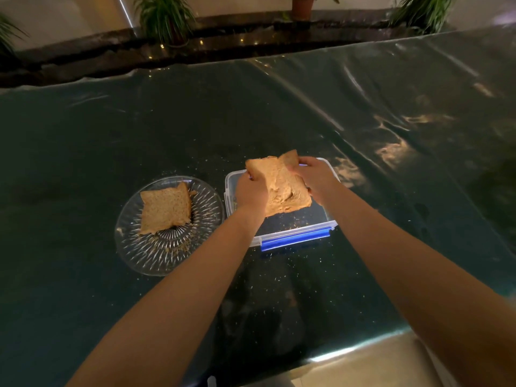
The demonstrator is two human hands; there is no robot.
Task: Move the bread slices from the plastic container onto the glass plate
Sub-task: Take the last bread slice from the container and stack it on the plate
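Note:
A brown bread slice (282, 185) is held up over the clear plastic container (296, 233), which has a blue clip on its near side. My left hand (250, 192) grips the slice's left edge and my right hand (314, 177) grips its right edge. The slice sags between them. To the left, a cut-glass plate (195, 247) carries another bread slice (166, 208), lying flat on its far half. The container's floor under the held slice shows only crumbs; its far part is hidden by my hands.
The dark, glossy table (363, 121) is sprinkled with crumbs around the plate and container. Its near edge runs at the lower right. Potted plants (164, 18) stand along a dark ledge behind the table.

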